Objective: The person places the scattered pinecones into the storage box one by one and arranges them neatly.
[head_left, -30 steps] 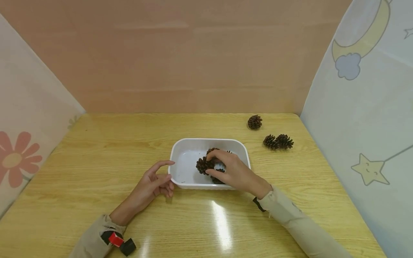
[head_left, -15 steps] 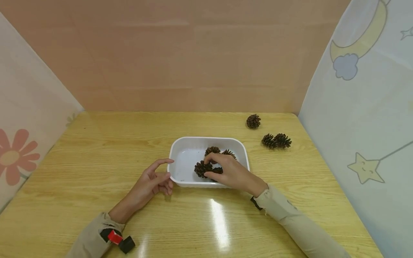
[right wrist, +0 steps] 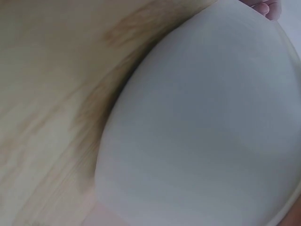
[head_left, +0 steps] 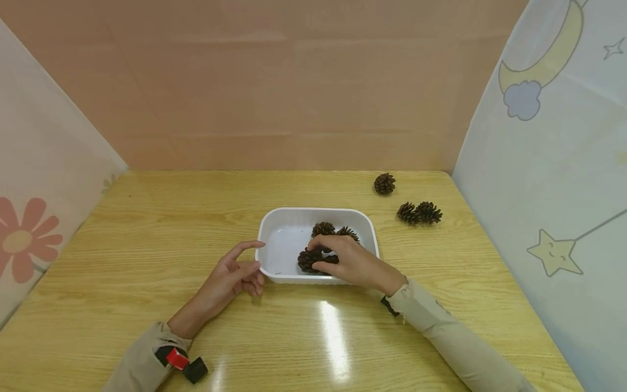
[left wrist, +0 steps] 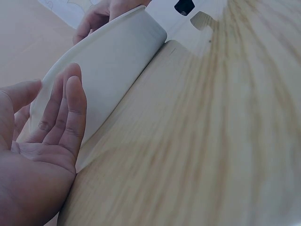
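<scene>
A dark pine cone (head_left: 307,261) sits low in the white tray (head_left: 283,245), near the middle of its near edge. The right hand (head_left: 355,260) reaches in over the tray's right side, thumb and index finger pinching that cone narrowly. Just beside it, a partly hidden cone (head_left: 331,259) lies under the fingers. Two more, a rear cone (head_left: 323,229) and a spiky cone (head_left: 348,234), lie towards the tray's far right corner. The left hand (head_left: 225,280) holds nothing, its fingers loosely spread and touching the tray's left end by the near corner. Beyond, towards the far right corner of the wooden table (head_left: 147,245), a paired cone (head_left: 407,213) touches its neighbour (head_left: 429,213); a lone cone (head_left: 384,184) rests nearer the far edge.
</scene>
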The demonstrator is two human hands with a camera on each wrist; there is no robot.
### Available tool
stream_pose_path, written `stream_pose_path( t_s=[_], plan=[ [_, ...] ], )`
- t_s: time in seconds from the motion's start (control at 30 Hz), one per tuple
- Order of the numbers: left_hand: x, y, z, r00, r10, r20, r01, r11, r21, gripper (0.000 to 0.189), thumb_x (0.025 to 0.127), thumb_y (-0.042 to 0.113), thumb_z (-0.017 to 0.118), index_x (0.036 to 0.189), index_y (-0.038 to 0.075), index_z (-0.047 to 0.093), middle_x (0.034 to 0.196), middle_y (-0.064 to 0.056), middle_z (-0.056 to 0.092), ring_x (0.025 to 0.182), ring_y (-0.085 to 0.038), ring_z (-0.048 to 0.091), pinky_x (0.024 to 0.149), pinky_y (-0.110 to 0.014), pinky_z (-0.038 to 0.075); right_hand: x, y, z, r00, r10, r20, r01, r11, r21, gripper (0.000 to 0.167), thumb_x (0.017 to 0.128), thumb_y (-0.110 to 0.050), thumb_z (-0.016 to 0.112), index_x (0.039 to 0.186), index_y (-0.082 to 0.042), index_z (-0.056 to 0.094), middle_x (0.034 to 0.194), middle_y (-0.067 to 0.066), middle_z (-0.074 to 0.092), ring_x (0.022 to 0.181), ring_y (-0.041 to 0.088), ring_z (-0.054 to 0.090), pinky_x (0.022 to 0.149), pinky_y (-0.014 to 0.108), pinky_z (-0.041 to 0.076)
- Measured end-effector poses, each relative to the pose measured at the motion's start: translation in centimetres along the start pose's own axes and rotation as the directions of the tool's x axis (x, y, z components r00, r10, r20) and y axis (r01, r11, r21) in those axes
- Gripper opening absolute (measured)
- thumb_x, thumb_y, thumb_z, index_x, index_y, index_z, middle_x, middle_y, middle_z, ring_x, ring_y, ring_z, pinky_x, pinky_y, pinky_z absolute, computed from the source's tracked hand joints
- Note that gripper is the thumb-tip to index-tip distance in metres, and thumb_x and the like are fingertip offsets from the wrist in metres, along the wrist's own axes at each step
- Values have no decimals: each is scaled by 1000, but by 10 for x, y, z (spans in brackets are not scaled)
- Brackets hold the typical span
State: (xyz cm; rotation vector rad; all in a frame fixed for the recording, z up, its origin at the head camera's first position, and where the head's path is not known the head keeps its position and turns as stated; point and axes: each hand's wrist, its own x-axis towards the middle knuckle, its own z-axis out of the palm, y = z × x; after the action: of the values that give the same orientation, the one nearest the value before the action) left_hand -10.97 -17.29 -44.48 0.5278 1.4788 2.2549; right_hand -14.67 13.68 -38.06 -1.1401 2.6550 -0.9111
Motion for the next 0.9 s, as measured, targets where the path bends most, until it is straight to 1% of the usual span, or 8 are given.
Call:
stream_pose_path(
  t_s=[0.17,0.33,0.6,0.77,0.9],
  plan=[
    [1,-2,0,1000,11,13,-11,1000,0,44,106,0,42,149,6,34,85,-9,73,69,-20,72,62,-32,60,-1,1,1,1000,30,6,-30,999,29,36,94,-24,71,127,-13,59,123,0,67,114,15,63,98,35,50],
    [2,-2,0,999,20,25,-20,1000,-4,44,106,0,41,149,5,34,84,-9,73,69,-20,72,61,-31,59,-2,3,2,999,36,12,-36,998,50,37,94,-23,71,127,-11,60,120,0,68,110,16,65,94,35,52],
    [2,-2,0,999,21,27,-20,1000,-16,44,106,-1,40,148,7,36,84,-9,73,69,-20,72,61,-32,59,-2,2,2,1000,30,1,-30,999,39,35,95,-22,70,126,-8,61,118,2,69,109,16,66,94,34,53],
    [1,-1,1,1000,18,12,-18,1000,-13,43,105,-1,41,147,10,39,84,-9,73,69,-21,72,62,-32,59,0,0,1,1000,18,-7,-18,1000,20,34,96,-23,69,126,-8,62,118,3,69,108,17,66,93,34,53],
    [2,-1,-1,1000,19,19,-19,1000,-14,43,106,-1,41,148,8,38,84,-9,73,69,-21,72,62,-32,60,0,0,1,1000,22,-13,-22,1000,16,34,96,-23,68,125,-7,62,118,4,69,107,17,67,92,34,53]
  ],
)
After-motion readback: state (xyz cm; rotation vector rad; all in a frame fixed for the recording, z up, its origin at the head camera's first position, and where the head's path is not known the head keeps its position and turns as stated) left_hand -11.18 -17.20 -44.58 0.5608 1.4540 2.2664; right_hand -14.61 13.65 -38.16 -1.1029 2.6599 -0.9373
